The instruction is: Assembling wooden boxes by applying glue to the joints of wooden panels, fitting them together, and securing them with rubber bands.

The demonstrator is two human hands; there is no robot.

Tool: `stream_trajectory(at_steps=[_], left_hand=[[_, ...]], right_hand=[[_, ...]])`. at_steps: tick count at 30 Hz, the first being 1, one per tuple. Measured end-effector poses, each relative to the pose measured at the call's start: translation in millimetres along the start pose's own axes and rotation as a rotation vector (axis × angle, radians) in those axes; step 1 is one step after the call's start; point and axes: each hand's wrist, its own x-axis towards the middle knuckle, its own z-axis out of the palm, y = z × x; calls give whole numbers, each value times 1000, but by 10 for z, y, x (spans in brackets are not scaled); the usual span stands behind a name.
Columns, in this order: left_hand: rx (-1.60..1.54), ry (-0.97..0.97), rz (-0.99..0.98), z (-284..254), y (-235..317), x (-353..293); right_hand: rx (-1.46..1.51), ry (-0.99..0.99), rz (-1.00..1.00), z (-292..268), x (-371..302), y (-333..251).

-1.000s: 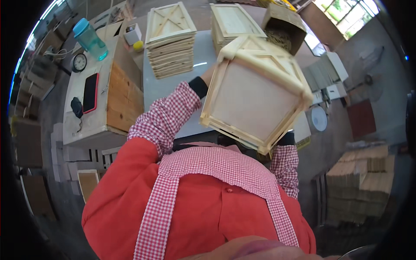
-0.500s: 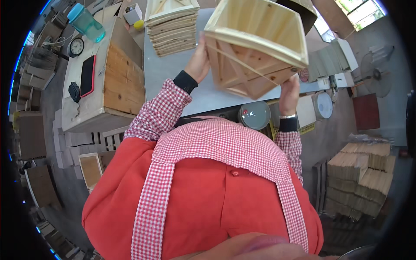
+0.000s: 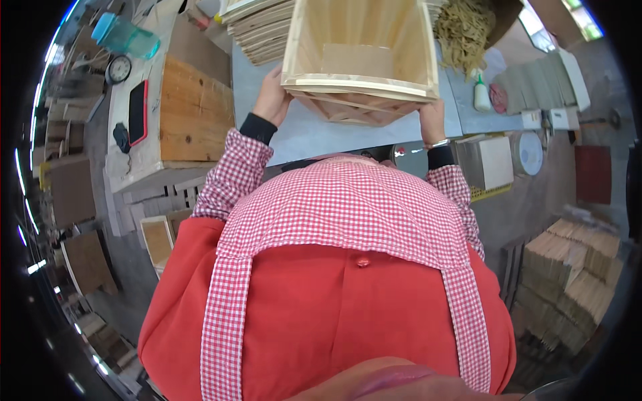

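Observation:
A pale wooden crate [image 3: 361, 89] with an open top is held up over the grey-blue worktable [image 3: 294, 144]. Its inside faces me, with a flat panel at the bottom. My left hand [image 3: 271, 97] grips the crate's left side, its fingertips partly hidden behind the wood. On the right, my right hand [image 3: 432, 121] is closed at the crate's near right corner, under the rim. Behind and left of the crate, a stack of wooden frames [image 3: 262, 30] stands on the table.
A heap of tan rubber-band-like strips [image 3: 465, 30] and a white bottle [image 3: 481, 93] lie right of the crate. Farther right stands a row of grey sheets [image 3: 538, 83]. At left, a wooden cabinet [image 3: 194, 120] carries a phone [image 3: 138, 112], a clock [image 3: 120, 69] and a blue water bottle [image 3: 127, 37].
The crate has shifted left and turned squarer to me, its inside now more visible. Both hands have moved left with it. The tan strips and white bottle have come into view.

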Motion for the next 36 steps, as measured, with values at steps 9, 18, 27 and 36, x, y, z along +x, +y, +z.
stream_trajectory(at_steps=[9, 18, 27, 36], left_hand=[[417, 284, -204, -573, -1162, 472], [-17, 89, -202, -181, -756, 889], [668, -86, 35, -507, -1300, 1765], [602, 151, -32, -33, -1180, 879]], right_hand=[[-882, 18, -401, -505, 414, 814], [-1849, -531, 78, -1567, 550, 718], [-2024, -531, 183, -1096, 762, 216], [-1318, -599, -328, 2783, 2678, 631]])
